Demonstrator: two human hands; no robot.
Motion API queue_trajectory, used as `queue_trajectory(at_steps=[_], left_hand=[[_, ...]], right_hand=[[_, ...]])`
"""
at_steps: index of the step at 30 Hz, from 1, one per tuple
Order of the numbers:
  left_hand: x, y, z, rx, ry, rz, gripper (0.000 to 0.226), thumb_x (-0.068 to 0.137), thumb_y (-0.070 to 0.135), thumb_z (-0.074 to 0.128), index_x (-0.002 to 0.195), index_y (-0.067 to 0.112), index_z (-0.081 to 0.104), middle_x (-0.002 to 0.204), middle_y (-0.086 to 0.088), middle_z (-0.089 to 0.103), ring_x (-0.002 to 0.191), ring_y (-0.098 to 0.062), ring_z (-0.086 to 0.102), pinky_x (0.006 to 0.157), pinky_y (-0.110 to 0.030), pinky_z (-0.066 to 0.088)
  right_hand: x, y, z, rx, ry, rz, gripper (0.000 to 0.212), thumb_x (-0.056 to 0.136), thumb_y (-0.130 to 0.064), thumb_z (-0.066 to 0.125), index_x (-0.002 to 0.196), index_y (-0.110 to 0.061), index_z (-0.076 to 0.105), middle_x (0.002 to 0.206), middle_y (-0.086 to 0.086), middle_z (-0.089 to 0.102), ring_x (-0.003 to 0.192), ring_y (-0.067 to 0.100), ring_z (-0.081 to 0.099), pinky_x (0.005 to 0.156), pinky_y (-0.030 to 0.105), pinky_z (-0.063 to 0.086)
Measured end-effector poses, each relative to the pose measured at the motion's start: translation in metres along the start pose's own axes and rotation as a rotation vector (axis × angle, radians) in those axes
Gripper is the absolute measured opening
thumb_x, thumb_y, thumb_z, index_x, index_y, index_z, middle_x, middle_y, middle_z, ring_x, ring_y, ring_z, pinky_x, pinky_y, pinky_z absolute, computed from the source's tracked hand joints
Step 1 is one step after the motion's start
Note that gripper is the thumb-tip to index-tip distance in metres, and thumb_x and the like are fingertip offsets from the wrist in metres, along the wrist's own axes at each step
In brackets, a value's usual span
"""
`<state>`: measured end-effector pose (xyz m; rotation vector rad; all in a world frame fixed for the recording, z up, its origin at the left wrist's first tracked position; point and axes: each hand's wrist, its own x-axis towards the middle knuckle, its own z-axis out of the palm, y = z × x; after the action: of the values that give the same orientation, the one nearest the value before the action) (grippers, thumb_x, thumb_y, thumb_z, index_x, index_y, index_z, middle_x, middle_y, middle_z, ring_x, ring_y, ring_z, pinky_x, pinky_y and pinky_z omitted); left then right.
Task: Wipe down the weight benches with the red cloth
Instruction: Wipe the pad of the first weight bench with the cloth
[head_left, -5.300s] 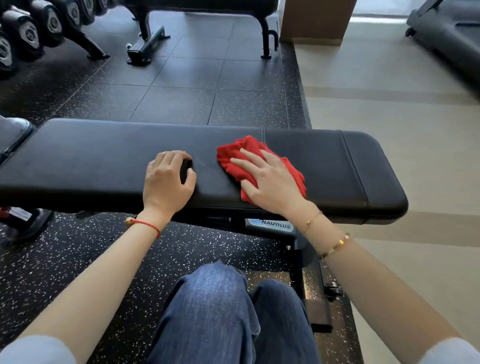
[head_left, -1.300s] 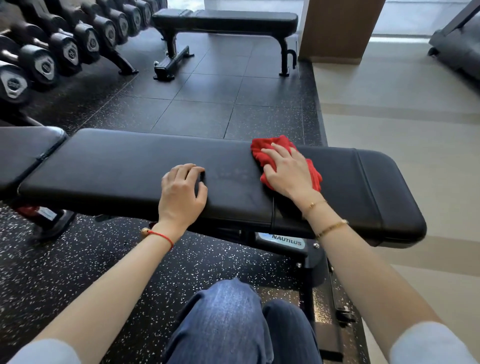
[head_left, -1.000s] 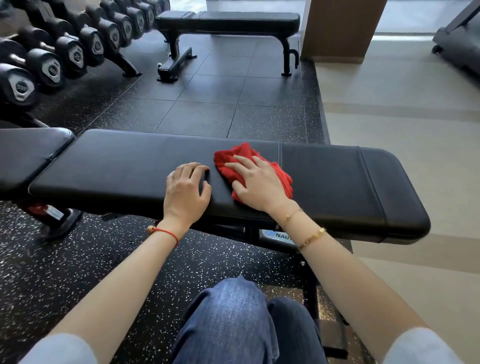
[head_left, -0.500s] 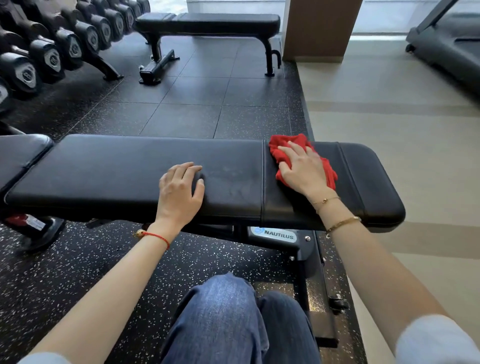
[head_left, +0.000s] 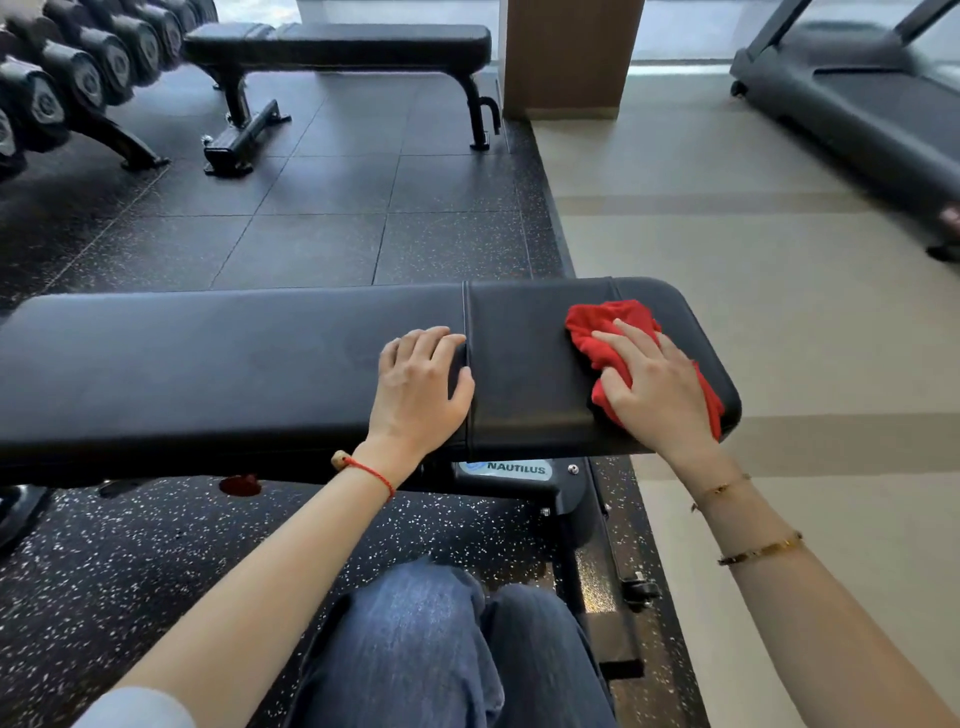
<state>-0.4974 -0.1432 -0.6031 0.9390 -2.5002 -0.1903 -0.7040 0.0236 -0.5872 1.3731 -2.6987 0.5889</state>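
Right hand (head_left: 655, 387) is pressing the crumpled red cloth (head_left: 605, 332) flat-fingered onto the black padded weight bench (head_left: 234, 364).

The cloth is lying bunched and wrinkled at the right end of the surface, mostly under the palm. The left hand (head_left: 418, 387) is resting beside the pad seam, fingers lightly bent, holding nothing. A blue-and-white label under the pad is reading "NAUTILUS" (head_left: 511, 468).

The right hand (head_left: 655, 391) is pressing a crumpled red cloth (head_left: 613, 332) flat onto the right end of the black padded weight bench (head_left: 234, 358). The left hand (head_left: 420, 391) is resting palm down beside the seam in the bench's pad. A second black flat bench (head_left: 337, 39) is standing beyond on the dark rubber floor tiles (head_left: 311, 208).
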Motion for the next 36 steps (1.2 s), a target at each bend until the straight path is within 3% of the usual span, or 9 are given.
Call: queue_trajectory(at_steps=[4, 7, 11, 18, 23, 29, 36], left_hand=[[-0.001, 0.000, 0.004, 0.011, 0.010, -0.019, 0.036, 0.094, 0.031, 0.052, 0.126, 0.016, 0.061, 0.132, -0.003, 0.060, 0.126, -0.024, 0.050, 0.111, -0.042, 0.033], [-0.001, 0.002, 0.004, 0.021, 0.016, -0.030, 0.035, 0.093, 0.030, 0.053, 0.124, 0.017, 0.062, 0.130, -0.001, 0.061, 0.125, -0.024, 0.051, 0.111, -0.042, 0.035], [-0.001, 0.002, 0.004, 0.002, 0.026, -0.039, 0.034, 0.093, 0.029, 0.054, 0.123, 0.018, 0.063, 0.129, 0.000, 0.062, 0.124, -0.023, 0.052, 0.110, -0.042, 0.036], [-0.002, 0.003, 0.004, 0.024, 0.020, -0.042, 0.034, 0.093, 0.028, 0.054, 0.125, 0.017, 0.062, 0.130, 0.000, 0.062, 0.125, -0.022, 0.052, 0.110, -0.041, 0.035], [-0.003, 0.003, 0.004, 0.036, 0.018, -0.031, 0.035, 0.094, 0.028, 0.053, 0.125, 0.016, 0.062, 0.130, -0.001, 0.062, 0.126, -0.022, 0.051, 0.110, -0.042, 0.035], [-0.002, 0.005, 0.004, 0.048, 0.013, -0.037, 0.035, 0.094, 0.028, 0.052, 0.125, 0.016, 0.061, 0.131, -0.001, 0.061, 0.126, -0.023, 0.051, 0.110, -0.042, 0.035], [-0.003, 0.006, 0.005, 0.038, 0.025, -0.042, 0.033, 0.094, 0.026, 0.051, 0.123, 0.015, 0.063, 0.129, -0.003, 0.062, 0.124, -0.025, 0.053, 0.109, -0.043, 0.037]], right_hand=[[0.044, 0.015, -0.001, -0.022, 0.000, 0.151, 0.047, 0.095, -0.030, 0.044, 0.141, -0.031, 0.049, 0.155, -0.001, 0.039, 0.137, 0.035, 0.037, 0.119, 0.042, 0.022], [0.076, 0.004, 0.005, -0.022, -0.061, 0.151, 0.046, 0.095, -0.030, 0.043, 0.141, -0.030, 0.049, 0.157, -0.001, 0.036, 0.138, 0.036, 0.035, 0.119, 0.041, 0.021], [0.081, -0.013, 0.011, -0.044, -0.092, 0.015, 0.046, 0.094, -0.030, 0.046, 0.140, -0.030, 0.050, 0.156, -0.002, 0.038, 0.137, 0.033, 0.037, 0.119, 0.040, 0.021], [0.014, -0.022, 0.007, -0.005, -0.147, -0.267, 0.047, 0.092, -0.035, 0.046, 0.140, -0.037, 0.048, 0.154, -0.013, 0.039, 0.138, 0.022, 0.037, 0.120, 0.039, 0.021], [0.006, 0.011, -0.003, 0.017, -0.051, -0.097, 0.047, 0.092, -0.027, 0.052, 0.138, -0.036, 0.051, 0.153, -0.011, 0.041, 0.139, 0.024, 0.037, 0.120, 0.038, 0.021], [0.065, 0.009, 0.004, -0.018, -0.046, 0.100, 0.046, 0.096, -0.031, 0.042, 0.142, -0.030, 0.047, 0.157, -0.002, 0.036, 0.139, 0.032, 0.034, 0.120, 0.041, 0.019], [0.070, -0.053, 0.022, -0.047, -0.124, -0.108, 0.045, 0.094, -0.033, 0.045, 0.139, -0.031, 0.050, 0.155, -0.005, 0.040, 0.135, 0.029, 0.039, 0.117, 0.036, 0.021]])
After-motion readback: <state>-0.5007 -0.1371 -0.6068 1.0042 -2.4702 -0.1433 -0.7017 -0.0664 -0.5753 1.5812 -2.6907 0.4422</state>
